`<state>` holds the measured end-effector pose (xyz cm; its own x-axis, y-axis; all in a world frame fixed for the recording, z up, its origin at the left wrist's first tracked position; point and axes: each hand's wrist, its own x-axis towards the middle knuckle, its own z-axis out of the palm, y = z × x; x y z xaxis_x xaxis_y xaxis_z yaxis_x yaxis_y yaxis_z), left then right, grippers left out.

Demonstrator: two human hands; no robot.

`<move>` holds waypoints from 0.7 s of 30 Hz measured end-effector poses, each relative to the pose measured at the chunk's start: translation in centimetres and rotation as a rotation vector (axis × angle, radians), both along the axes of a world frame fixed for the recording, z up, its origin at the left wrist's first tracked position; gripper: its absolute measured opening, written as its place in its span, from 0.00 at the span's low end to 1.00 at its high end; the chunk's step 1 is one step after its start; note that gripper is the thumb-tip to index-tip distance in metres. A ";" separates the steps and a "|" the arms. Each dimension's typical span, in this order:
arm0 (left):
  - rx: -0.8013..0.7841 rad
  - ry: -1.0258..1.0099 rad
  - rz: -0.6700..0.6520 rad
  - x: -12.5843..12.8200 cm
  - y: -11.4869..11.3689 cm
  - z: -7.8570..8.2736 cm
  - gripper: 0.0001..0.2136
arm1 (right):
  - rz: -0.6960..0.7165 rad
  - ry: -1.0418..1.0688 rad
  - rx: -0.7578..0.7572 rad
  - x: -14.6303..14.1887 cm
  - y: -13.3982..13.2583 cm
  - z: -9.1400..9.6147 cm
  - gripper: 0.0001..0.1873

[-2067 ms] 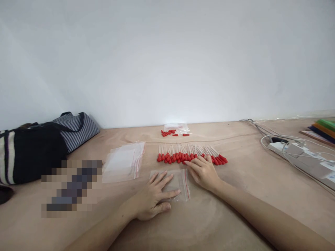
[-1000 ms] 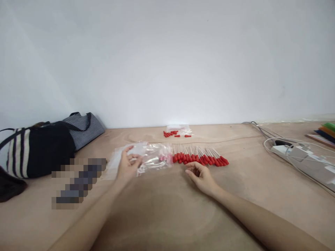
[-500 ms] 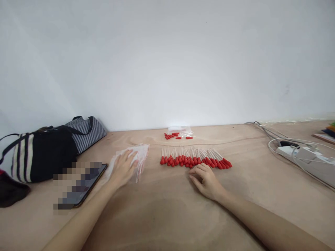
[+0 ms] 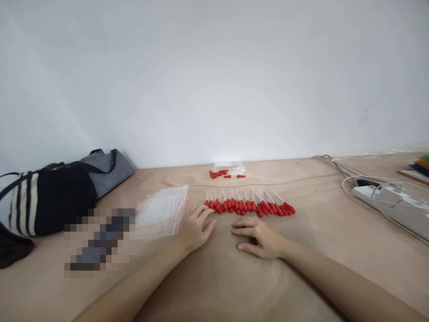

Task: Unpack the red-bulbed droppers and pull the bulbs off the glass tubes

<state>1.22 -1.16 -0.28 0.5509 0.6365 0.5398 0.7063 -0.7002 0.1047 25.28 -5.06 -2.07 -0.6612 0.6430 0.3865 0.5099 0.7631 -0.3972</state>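
A row of droppers (image 4: 248,205) with red rubber bulbs and thin pale stems lies on the table, bulbs toward me. My left hand (image 4: 197,229) is open at the row's left end, its fingertips beside the nearest bulbs; whether they touch, I cannot tell. Fingers apart and empty, my right hand (image 4: 260,237) rests on the table just in front of the row's middle. To the left of my left hand lies a stack of clear zip bags (image 4: 160,211) with red seal lines, slightly fanned out.
Loose red bulbs (image 4: 218,173) and a clear bag (image 4: 231,167) with thin pale tubes lie near the wall. A black striped bag (image 4: 63,197) stands on the left, near a blurred-out phone (image 4: 103,241). At the right are a white power strip (image 4: 392,205) and cables.
My left hand has moved right, off the zip bags, to the left end of the dropper row. My right hand has shifted slightly left and toward me, and its fingers have spread.
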 end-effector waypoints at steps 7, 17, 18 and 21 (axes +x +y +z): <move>0.027 0.082 0.131 4.9 2.4 -0.3 0.10 | 0.000 0.021 -0.075 0.2 0.1 0.1 0.21; 0.085 -0.127 0.115 4.7 2.3 -0.3 0.05 | -0.009 0.019 0.015 0.1 0.1 0.0 0.19; 0.098 -0.175 0.119 4.4 2.1 -0.2 0.06 | -0.005 0.021 0.030 0.1 0.1 0.0 0.18; 0.099 -0.327 0.066 3.1 1.0 0.0 0.05 | -0.035 0.051 0.144 0.0 0.0 -0.1 0.13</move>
